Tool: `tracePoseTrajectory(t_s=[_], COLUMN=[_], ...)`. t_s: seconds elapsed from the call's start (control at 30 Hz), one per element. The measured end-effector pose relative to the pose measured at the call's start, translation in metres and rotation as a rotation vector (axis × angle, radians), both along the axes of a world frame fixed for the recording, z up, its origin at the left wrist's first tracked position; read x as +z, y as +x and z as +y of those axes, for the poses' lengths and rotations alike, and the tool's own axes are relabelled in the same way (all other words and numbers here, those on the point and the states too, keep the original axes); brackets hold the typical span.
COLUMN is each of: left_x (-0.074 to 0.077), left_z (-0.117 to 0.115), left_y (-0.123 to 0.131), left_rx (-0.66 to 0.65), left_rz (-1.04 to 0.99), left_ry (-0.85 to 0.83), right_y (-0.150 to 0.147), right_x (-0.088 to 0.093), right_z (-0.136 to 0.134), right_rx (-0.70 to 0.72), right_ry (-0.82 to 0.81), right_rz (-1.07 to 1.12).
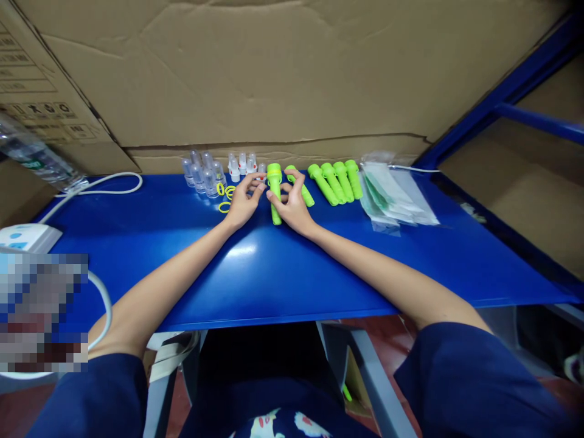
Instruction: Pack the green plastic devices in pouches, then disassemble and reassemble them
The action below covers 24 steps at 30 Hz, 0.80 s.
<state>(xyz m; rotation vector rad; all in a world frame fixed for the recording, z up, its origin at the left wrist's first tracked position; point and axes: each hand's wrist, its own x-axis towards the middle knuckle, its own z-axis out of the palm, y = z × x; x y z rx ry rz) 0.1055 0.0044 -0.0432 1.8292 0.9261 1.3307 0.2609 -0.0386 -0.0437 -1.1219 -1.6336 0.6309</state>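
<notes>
A lime-green flashlight [276, 204] with a wide head and a yellow band stands slightly tilted in front of me. My right hand [294, 207] grips it, thumb laid across the barrel and the other fingers curled on its far side. Just left of the flashlight head is my left hand [246, 199], with bent fingers and a gap between index finger and thumb; nothing shows in it. Yellow rings [224, 207] lie beside that hand. Behind it stand clear plastic caps [210, 182] and small white bulb holders [243, 163] with clear tops. Another green flashlight [308, 196] lies partly hidden behind my right hand.
Several green flashlights [337, 184] lie in a row on the blue table [283, 280], beside clear plastic bags [396, 194]. A power strip [30, 237] with a white cable sits at left, below a plastic bottle [39, 155]. Cardboard [274, 79] walls the back.
</notes>
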Motion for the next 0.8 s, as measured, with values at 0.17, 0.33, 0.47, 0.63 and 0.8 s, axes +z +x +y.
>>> tracePoseTrajectory(t_s=[0.17, 0.33, 0.47, 0.63, 0.8], left_x=[0.0, 0.001, 0.001, -0.002, -0.004], left_z=[-0.002, -0.001, -0.002, 0.0, -0.001], left_y=[0.004, 0.003, 0.003, 0.003, 0.002], left_rx=[-0.008, 0.001, -0.007, -0.057, -0.004], left_rz=[0.019, 0.053, 0.084, 0.131, 0.269], left_ry=[-0.032, -0.065, -0.054, -0.01, 0.057], right_y=[0.014, 0.031, 0.034, 0.034, 0.032], right_x=[0.009, 0.003, -0.006, -0.004, 0.001], right_z=[0.004, 0.019, 0.025, 0.02, 0.016], right_rx=[-0.073, -0.058, -0.073, -0.118, -0.109], right_ry=[0.081, 0.091, 0.039, -0.011, -0.002], right_rz=[-0.271, -0.519, -0.549, -0.521, -0.637])
